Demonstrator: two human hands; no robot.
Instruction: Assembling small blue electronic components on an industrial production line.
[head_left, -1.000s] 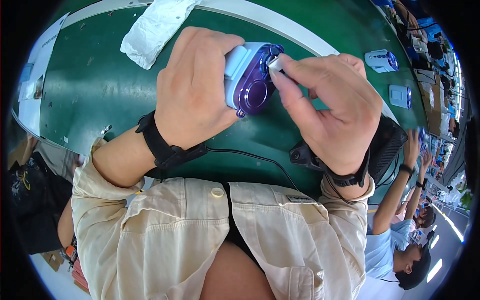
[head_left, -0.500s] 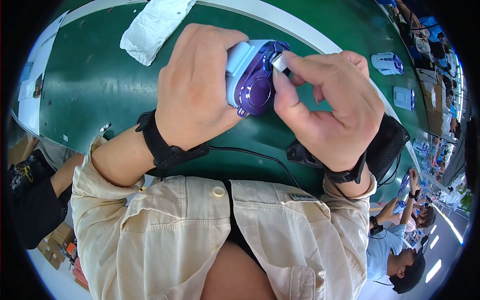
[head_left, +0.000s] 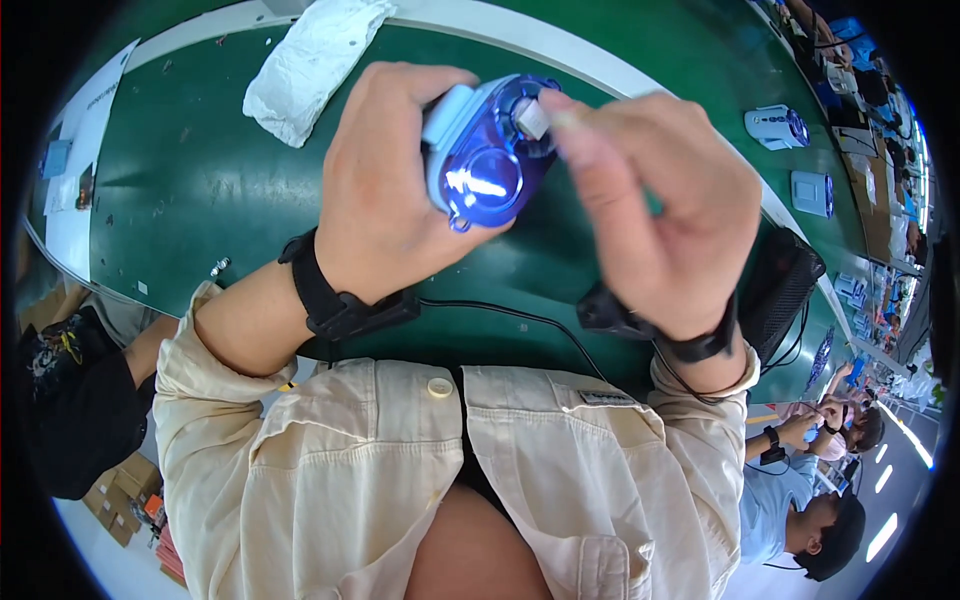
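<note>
My left hand [head_left: 375,180] is wrapped round a palm-sized light-blue device whose glossy blue-purple end cover [head_left: 490,180] faces up and catches a bright reflection. A small white block [head_left: 532,118] sits at the round opening near the cover's far right end. Right beside that block are the fingertips of my right hand [head_left: 675,195]. They are smeared by motion, so whether they still grip it cannot be made out. Both wrists wear black straps with small black units.
A crumpled white bag [head_left: 310,75] lies on the green table [head_left: 200,170] beyond my left hand. A black mesh-covered case [head_left: 785,295] stands by my right wrist. Two similar devices [head_left: 775,128] lie at the far right. A co-worker in light blue [head_left: 785,510] is at lower right.
The device has shifted slightly left and turned its glossy cover more toward the light. The white block, pinched by my right fingers before, now shows more fully at the opening.
</note>
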